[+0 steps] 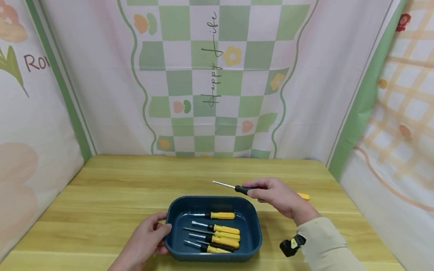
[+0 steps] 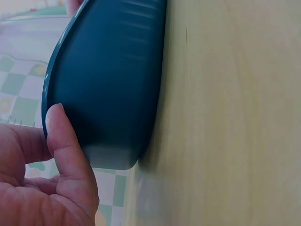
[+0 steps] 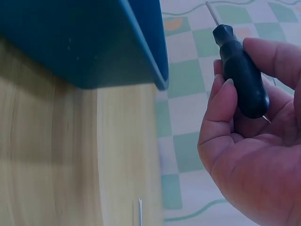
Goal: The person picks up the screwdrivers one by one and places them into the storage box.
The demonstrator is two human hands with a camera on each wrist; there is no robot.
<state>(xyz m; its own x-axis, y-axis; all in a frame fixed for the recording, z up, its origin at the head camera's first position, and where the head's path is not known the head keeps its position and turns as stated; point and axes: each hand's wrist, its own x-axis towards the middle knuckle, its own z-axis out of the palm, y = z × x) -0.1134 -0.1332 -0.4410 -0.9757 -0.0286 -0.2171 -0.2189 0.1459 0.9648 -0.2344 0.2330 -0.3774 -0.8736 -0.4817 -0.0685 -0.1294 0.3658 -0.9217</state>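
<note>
A dark blue plastic tray (image 1: 210,259) stands on the table, with several yellow-handled screwdrivers (image 1: 226,229) lying side by side in it, shafts to the left. Among them, near the front, is a dark-handled one, partly covered. My left hand (image 1: 148,236) grips the tray's left end, thumb at the rim, as the left wrist view also shows. Above the tray's far right corner, my right hand (image 1: 274,195) holds a black-handled screwdriver (image 3: 242,77) between thumb and fingers, its thin metal shaft pointing left. The right wrist view shows this hand beside the tray's wall.
Behind my right hand, the yellow handle (image 1: 303,196) of another screwdriver shows on the wooden table (image 1: 117,195); the hand hides the rest of it. Patterned curtains (image 1: 223,66) hang around the table's back and sides. A black wrist camera (image 1: 292,245) is strapped at my right sleeve.
</note>
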